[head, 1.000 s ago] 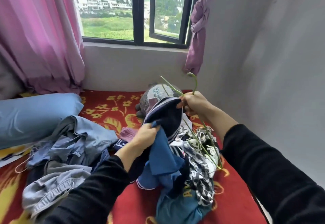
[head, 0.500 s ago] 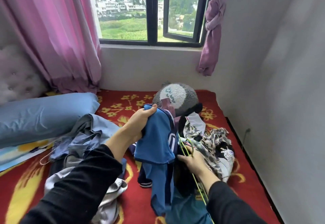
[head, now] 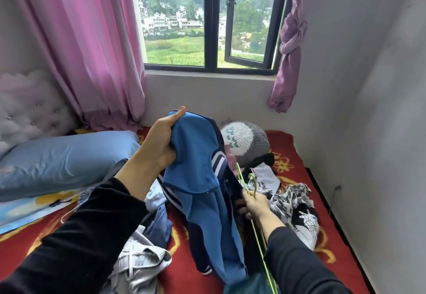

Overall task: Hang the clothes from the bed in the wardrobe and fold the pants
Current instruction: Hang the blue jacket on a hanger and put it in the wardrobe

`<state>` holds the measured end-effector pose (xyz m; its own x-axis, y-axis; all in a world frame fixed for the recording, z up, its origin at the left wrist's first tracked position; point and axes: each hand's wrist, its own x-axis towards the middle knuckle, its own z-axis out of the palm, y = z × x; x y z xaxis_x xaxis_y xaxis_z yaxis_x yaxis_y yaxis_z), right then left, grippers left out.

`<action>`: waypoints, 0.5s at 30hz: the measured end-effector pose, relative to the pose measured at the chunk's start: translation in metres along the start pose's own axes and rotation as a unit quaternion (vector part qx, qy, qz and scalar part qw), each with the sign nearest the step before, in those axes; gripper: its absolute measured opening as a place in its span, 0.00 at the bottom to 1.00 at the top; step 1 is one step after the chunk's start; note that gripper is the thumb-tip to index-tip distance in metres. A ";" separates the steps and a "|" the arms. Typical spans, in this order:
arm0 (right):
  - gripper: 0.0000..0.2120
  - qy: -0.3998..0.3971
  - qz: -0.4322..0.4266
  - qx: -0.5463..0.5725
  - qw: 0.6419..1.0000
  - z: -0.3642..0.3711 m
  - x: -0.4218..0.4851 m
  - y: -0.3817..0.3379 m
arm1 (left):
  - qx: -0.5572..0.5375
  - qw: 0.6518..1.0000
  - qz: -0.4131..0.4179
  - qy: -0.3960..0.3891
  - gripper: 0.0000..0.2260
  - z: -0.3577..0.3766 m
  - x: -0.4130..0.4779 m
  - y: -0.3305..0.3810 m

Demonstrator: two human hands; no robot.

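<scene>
Blue pillow (head: 62,157) left; plush toy (head: 244,140) under window (head: 212,21).

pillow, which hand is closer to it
Left. The left hand holds the jacket just right of the pillow; the right hand grips the hanger farther right.

Bed (head: 288,141), top red with yellow flower print; blue pillow (head: 62,160) lying across far left; blue-and-yellow printed cloth (head: 34,208) flat just near side of the pillow, at left edge; grey-and-white plush toy (head: 249,139) far middle, close to the wall; white cloth (head: 267,176) just near side of the toy; black-and-white patterned garment (head: 297,206) crumpled at right; denim clothes (head: 159,222) heaped near middle; pale grey garment (head: 138,263) bunched nearest, touching the denim; dark teal cloth (head: 249,286) at near edge, mostly cut off.
</scene>
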<state>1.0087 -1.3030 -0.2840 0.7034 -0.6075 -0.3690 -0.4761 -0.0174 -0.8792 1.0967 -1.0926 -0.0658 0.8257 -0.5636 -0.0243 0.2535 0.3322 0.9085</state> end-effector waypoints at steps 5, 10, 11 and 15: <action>0.11 0.039 -0.029 -0.122 0.991 0.011 -0.007 -0.006 | 0.009 1.000 -0.001 -0.025 0.16 0.016 0.004 0.004; 0.12 0.102 -0.075 -0.118 0.985 -0.030 -0.005 -0.042 | -0.029 0.999 0.010 0.029 0.17 -0.013 0.010 0.016; 0.10 0.113 -0.093 -0.114 0.983 -0.040 -0.006 -0.060 | -0.034 0.999 0.005 0.038 0.19 -0.021 0.012 0.019; 0.08 0.148 -0.234 0.018 0.961 -0.079 -0.023 -0.175 | -0.049 0.997 0.019 0.051 0.19 -0.035 0.028 0.031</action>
<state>1.0341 -1.3492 -0.0981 0.6520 -0.7396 0.1670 -0.1214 -0.3192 -0.9399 1.1451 -1.0717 -0.0530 0.8810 -0.4717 -0.0370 0.2651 0.4274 0.8643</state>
